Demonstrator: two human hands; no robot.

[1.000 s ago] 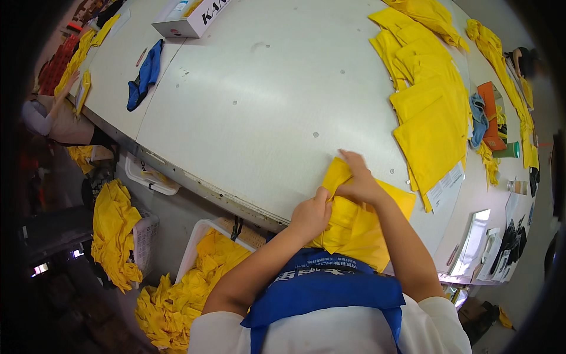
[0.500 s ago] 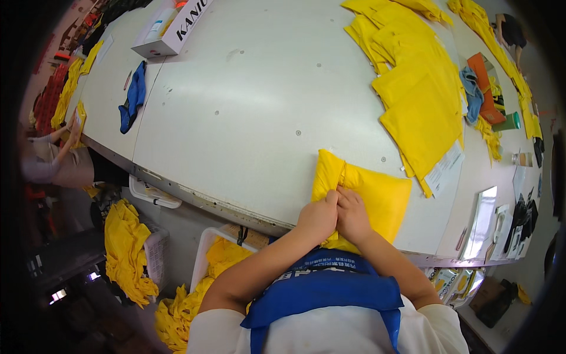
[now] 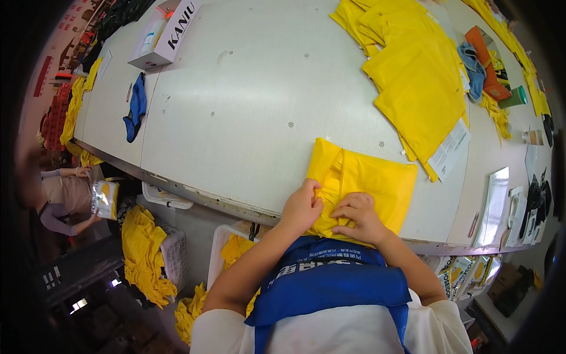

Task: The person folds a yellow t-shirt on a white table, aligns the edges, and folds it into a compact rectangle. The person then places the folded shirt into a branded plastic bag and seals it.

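A folded yellow fabric pouch (image 3: 380, 183) lies at the table's near edge, right in front of me, with an open slit running down its left part. My left hand (image 3: 302, 206) pinches the pouch's left side near the lower end of that slit. To the right of the slit, my right hand (image 3: 361, 218) rests on the pouch with its fingers bent and slightly apart. The near edge of the pouch meets my blue apron (image 3: 330, 289).
Overlapping yellow folded pouches (image 3: 418, 100) spread across the right, a printed sheet (image 3: 451, 150) partly under them. A white box (image 3: 168, 35) and blue cloth (image 3: 136, 109) lie left. Yellow fabric fills baskets (image 3: 175, 253) below. A co-worker at far left holds a package (image 3: 105, 199).
My hands, together at the slit before, have moved apart: the left toward the pouch's left edge, the right lower. The slit now gapes wider. The co-worker's package has come into sight.
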